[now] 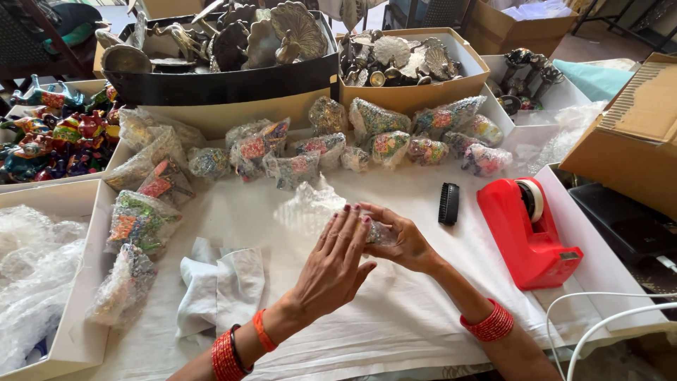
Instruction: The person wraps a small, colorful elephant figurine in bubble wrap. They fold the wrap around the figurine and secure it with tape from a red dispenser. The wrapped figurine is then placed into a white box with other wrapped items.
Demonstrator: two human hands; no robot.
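A small bubble-wrapped figurine [379,233] sits between both hands, just above the white paper table cover [395,310]. The right hand [403,238] cups it from behind w/ fingers curled round; the left hand [337,262] lies flat on its front, fingers straight. It looks light but breakable — the wrap is soft & slippery, so best held round the middle, not by thin bits. Behind it lies a row of wrapped painted figurines [395,141]. Far left, a tray [17,185] holds unwrapped painted animals [56,137]; cardboard boxes [412,95] hold metal ornaments [402,60]. A red tape dispenser [529,233] stands near the right hand.
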